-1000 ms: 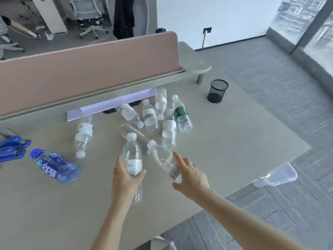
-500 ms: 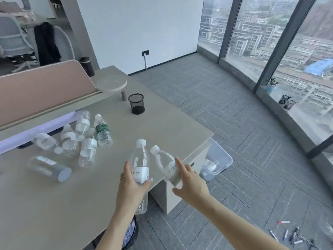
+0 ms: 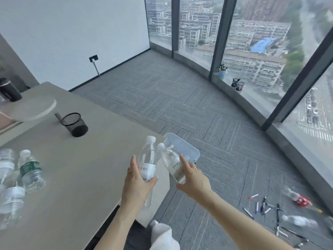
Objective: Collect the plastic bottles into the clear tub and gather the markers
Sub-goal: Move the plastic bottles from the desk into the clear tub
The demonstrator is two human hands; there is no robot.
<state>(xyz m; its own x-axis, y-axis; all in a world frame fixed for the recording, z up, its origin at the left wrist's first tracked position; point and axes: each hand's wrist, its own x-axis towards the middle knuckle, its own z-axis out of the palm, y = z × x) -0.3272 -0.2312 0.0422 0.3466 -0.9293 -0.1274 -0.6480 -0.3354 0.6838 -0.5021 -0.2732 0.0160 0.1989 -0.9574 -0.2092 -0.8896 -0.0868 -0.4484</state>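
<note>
My left hand (image 3: 137,184) grips a clear plastic bottle (image 3: 148,159) with a white cap and white label, held upright above the desk's right edge. In my right hand (image 3: 193,179) is a second clear bottle (image 3: 170,161), tilted left so the two caps nearly touch. The clear tub (image 3: 187,149) sits on the carpet just beyond the desk corner, partly hidden behind both bottles. Several more bottles (image 3: 30,171) lie on the desk at the left. Several markers (image 3: 264,208) are scattered on the carpet at lower right, with two more bottles (image 3: 299,220) beside them.
A black mesh pen cup (image 3: 74,124) stands on the beige desk (image 3: 72,177) near a round raised shelf (image 3: 34,110). A dark flask (image 3: 9,89) sits behind it. Floor-to-ceiling windows curve along the right, with small pots (image 3: 237,84) on the sill. Grey carpet (image 3: 171,98) spreads ahead.
My view has swung further right and away from the desk. Both hands, each holding its bottle, have moved with it toward the desk corner, and the tub now lies right behind the bottles.
</note>
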